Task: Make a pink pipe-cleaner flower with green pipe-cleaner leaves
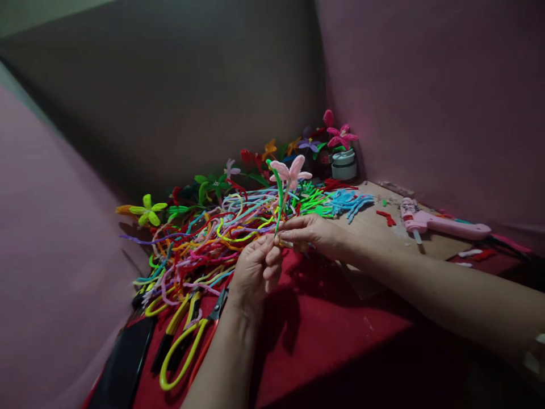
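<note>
A pink pipe-cleaner flower (291,171) stands upright above my hands, with a long green leaf (279,190) beside its stem. My left hand (258,264) pinches the lower end of the stem between thumb and fingers. From the right, my right hand (313,232) closes its fingertips on the same stem, just above and touching the left. Behind both hands spreads a big heap of loose pipe cleaners (204,244) in many colours. The very bottom of the stem is hidden by my fingers.
Yellow-handled scissors (184,358) and a black phone-like slab (123,363) lie at the left front on the red cloth (323,318). A pink glue gun (447,224) rests on a board (383,199) at right. Finished flowers, including a magenta flower (342,136), stand along the back.
</note>
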`<state>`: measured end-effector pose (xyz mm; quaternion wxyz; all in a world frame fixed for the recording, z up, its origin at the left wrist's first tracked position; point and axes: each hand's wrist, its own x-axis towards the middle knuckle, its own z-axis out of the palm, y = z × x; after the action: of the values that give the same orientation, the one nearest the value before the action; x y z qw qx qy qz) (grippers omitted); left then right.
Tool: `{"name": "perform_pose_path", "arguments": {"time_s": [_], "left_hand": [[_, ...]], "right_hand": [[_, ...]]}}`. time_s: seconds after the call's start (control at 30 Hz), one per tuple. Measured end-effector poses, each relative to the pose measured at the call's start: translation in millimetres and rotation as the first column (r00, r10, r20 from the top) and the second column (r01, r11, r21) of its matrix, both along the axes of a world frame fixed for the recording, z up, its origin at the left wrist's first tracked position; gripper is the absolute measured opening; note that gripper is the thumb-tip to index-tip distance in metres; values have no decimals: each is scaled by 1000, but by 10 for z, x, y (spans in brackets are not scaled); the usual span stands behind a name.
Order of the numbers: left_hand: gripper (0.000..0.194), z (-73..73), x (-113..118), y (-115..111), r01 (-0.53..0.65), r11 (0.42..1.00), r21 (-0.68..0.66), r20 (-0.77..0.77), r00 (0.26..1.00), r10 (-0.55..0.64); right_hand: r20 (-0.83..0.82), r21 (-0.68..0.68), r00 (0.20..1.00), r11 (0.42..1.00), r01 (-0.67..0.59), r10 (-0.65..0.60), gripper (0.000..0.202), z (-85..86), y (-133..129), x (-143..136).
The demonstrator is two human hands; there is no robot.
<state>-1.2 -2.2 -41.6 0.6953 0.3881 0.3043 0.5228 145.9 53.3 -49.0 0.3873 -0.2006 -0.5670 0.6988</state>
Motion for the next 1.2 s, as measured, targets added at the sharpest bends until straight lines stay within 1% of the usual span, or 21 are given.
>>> {"name": "perform_pose_path", "arguments": {"time_s": [0.17, 0.27, 0.37, 0.47, 0.53, 0.63, 0.7, 0.8, 0.87, 0.9, 0.93, 0.97, 1.0, 1.03, 1.07, 1.1, 1.13, 1.2], "left_hand": [[7, 23, -2, -26, 8, 1000, -3, 48, 999, -8], [5, 67, 34, -32, -52, 997, -60, 85, 995, 57], [7, 94, 95, -17, -141, 978, -157, 37, 988, 148], [13, 78, 142, -7, -250, 933, -260, -34, 968, 250], [16, 53, 142, -20, -299, 900, -318, -20, 951, 309], [18, 2, 92, -63, -312, 874, -373, 47, 934, 353], [17, -45, 44, -85, -293, 873, -389, 44, 941, 336], [11, -132, 2, -85, -257, 883, -392, -31, 963, 266], [6, -180, 4, -77, -245, 911, -333, -106, 969, 222], [7, -191, 9, -79, -238, 931, -278, -161, 967, 200], [12, -192, 11, -89, -233, 948, -215, -234, 955, 182], [18, -181, 6, -109, -244, 958, -151, -330, 926, 184], [24, -160, -11, -142, -280, 956, -86, -443, 870, 215], [27, -129, -43, -191, -329, 944, -18, -557, 787, 264], [29, -93, -90, -255, -404, 912, 66, -665, 664, 342], [26, -54, -153, -334, -461, 870, 174, -744, 517, 423], [23, -17, -228, -425, -464, 843, 273, -782, 404, 475], [22, 46, -401, -631, -404, 821, 404, -834, 206, 512]], "right_hand": [[-93, -67, 996, 998, -20, 14, 20, 7, 19, 4], [-93, -83, 996, 997, -2, -6, 24, 1, 37, 6], [-12, -57, 999, 997, 49, -50, 23, 9, 30, 5], [92, -68, 992, 993, 92, -85, 23, 7, 0, -18], [134, -65, 988, 994, 87, -78, 25, -4, -25, -45], [195, -15, 979, 997, 70, -66, 27, -27, -58, -81], [251, -5, 966, 997, 72, -68, 26, -50, -72, -93], [299, -19, 949, 993, 113, -102, 21, -100, -74, -94], [289, -27, 949, 990, 137, -123, 19, -134, -67, -88], [275, -29, 954, 991, 133, -120, 18, -148, -63, -84], [259, -30, 959, 992, 126, -114, 18, -160, -59, -79], [242, -28, 964, 993, 118, -108, 19, -169, -55, -72], [229, -22, 968, 993, 113, -105, 20, -176, -51, -64], [221, -11, 970, 994, 109, -104, 22, -181, -48, -56], [218, 0, 970, 994, 110, -107, 24, -185, -44, -46], [218, 10, 970, 994, 111, -111, 25, -188, -40, -36], [221, 18, 969, 994, 109, -110, 26, -191, -36, -27], [230, 25, 967, 994, 103, -106, 24, -197, -29, -11]]}}
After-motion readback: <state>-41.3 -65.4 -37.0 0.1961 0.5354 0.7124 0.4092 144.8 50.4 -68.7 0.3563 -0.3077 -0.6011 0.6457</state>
